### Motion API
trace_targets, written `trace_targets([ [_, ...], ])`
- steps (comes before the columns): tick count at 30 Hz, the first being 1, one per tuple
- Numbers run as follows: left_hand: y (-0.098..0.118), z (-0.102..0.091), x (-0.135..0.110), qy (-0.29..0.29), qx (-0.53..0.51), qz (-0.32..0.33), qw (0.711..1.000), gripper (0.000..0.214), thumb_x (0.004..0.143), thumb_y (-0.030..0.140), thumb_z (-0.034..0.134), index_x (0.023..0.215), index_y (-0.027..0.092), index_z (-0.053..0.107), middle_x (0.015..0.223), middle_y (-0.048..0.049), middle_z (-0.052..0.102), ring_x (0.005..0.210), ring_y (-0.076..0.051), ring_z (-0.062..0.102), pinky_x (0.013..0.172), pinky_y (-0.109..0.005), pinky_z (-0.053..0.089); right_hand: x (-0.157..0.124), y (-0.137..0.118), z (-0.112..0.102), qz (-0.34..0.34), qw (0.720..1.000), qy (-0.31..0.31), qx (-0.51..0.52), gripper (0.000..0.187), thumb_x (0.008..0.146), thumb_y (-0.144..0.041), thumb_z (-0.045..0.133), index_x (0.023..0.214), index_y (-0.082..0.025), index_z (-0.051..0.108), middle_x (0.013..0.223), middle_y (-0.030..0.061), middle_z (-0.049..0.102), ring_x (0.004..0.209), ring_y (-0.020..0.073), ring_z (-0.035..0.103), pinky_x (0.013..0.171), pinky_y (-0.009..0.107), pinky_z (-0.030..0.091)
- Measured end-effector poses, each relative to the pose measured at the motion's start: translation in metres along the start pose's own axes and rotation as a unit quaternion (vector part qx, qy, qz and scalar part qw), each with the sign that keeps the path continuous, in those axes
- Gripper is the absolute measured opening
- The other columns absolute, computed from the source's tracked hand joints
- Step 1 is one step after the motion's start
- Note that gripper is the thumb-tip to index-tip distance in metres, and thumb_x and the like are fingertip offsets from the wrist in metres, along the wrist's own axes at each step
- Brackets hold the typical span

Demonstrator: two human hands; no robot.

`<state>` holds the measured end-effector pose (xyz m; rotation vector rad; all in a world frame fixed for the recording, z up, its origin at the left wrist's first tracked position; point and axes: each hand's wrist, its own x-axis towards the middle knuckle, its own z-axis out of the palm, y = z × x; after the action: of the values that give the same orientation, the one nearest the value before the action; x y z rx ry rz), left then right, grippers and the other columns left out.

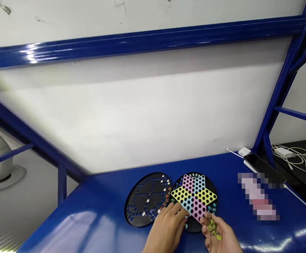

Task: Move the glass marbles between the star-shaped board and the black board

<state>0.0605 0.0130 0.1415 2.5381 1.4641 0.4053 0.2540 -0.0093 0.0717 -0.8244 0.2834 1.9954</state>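
A round black board with a pink, yellow and light-blue star lies on the blue table, with loose marbles around its rim. My left hand rests on the board's near-left edge, fingers curled over marbles there. My right hand is cupped palm-up just below the board and holds several yellow-green marbles. To the left lies a second round black board full of holes, a few with marbles in them.
A dark phone and a white charger block with a cable lie at the table's back right. A blue metal frame rises around the table. More white chargers and cables sit on a black surface far right.
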Motion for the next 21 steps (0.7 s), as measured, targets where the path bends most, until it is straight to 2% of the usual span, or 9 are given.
trace_targets([
  [3,-0.01,0.005,-0.004,-0.095,0.056,-0.025,0.994,0.027,0.094,0.013,0.051,0.094,0.029,0.073,0.095,0.0012,0.072,0.09,-0.019,0.066,0.078,-0.029,0.046,-0.006,-0.006,0.001,-0.009,1.0,0.01,0.008,0.024,0.076,-0.025,0.079,0.095,-0.014,0.07,0.093,0.0115,0.079,0.076,0.0234,0.077,0.053,0.025,0.059],
  [5,-0.013,0.011,-0.002,-0.126,0.085,-0.021,0.988,0.031,0.093,0.01,0.05,0.09,0.029,0.074,0.093,0.0008,0.071,0.089,-0.02,0.065,0.076,-0.03,0.045,-0.009,-0.008,0.003,-0.014,1.0,0.011,0.014,0.027,0.078,-0.029,0.078,0.098,-0.014,0.069,0.099,0.0137,0.079,0.078,0.0249,0.077,0.054,0.027,0.06],
  [8,-0.013,0.02,0.006,-0.105,0.099,0.012,0.989,0.034,0.09,0.005,0.051,0.078,0.026,0.075,0.085,0.0,0.069,0.083,-0.019,0.064,0.073,-0.029,0.043,-0.011,-0.008,0.005,-0.01,1.0,0.012,0.013,0.032,0.079,-0.033,0.077,0.103,-0.015,0.068,0.102,0.0151,0.079,0.078,0.0257,0.078,0.055,0.029,0.062],
  [11,-0.012,0.024,0.015,-0.079,0.089,0.053,0.992,0.029,0.089,0.008,0.056,0.07,0.022,0.072,0.08,-0.0002,0.067,0.079,-0.018,0.063,0.073,-0.028,0.044,-0.011,-0.007,0.004,-0.015,1.0,0.0,0.015,0.034,0.079,-0.032,0.077,0.106,-0.015,0.067,0.102,0.0146,0.079,0.08,0.026,0.078,0.057,0.029,0.062],
  [14,-0.012,0.016,0.02,-0.093,0.08,0.068,0.99,0.015,0.091,0.015,0.062,0.08,0.021,0.071,0.086,-0.0001,0.069,0.081,-0.018,0.065,0.074,-0.027,0.047,-0.01,-0.004,0.002,-0.035,0.999,-0.016,0.024,0.028,0.079,-0.027,0.076,0.103,-0.015,0.069,0.102,0.0134,0.079,0.084,0.025,0.078,0.06,0.027,0.062],
  [16,-0.009,0.005,0.018,-0.095,0.042,0.054,0.993,0.009,0.094,0.021,0.061,0.089,0.021,0.069,0.091,0.0005,0.07,0.082,-0.016,0.066,0.074,-0.026,0.048,-0.008,-0.001,0.001,-0.043,0.999,-0.018,0.027,0.024,0.079,-0.025,0.076,0.099,-0.015,0.069,0.102,0.0125,0.079,0.086,0.0246,0.078,0.062,0.028,0.062],
  [19,0.004,-0.005,0.012,-0.046,-0.073,0.014,0.996,0.011,0.099,0.027,0.055,0.099,0.023,0.065,0.097,0.0002,0.07,0.087,-0.015,0.065,0.078,-0.025,0.049,-0.002,0.007,0.002,-0.052,0.998,-0.006,0.015,0.023,0.076,-0.025,0.077,0.096,-0.016,0.069,0.094,0.0098,0.079,0.084,0.0239,0.077,0.064,0.029,0.062],
  [21,0.016,-0.001,0.008,-0.011,-0.122,0.024,0.992,0.013,0.099,0.026,0.053,0.103,0.025,0.065,0.1,-0.0005,0.07,0.09,-0.015,0.064,0.081,-0.025,0.05,0.005,0.015,0.004,-0.059,0.998,-0.001,-0.006,0.021,0.074,-0.027,0.079,0.091,-0.018,0.069,0.083,0.0063,0.077,0.077,0.0229,0.076,0.06,0.029,0.062],
])
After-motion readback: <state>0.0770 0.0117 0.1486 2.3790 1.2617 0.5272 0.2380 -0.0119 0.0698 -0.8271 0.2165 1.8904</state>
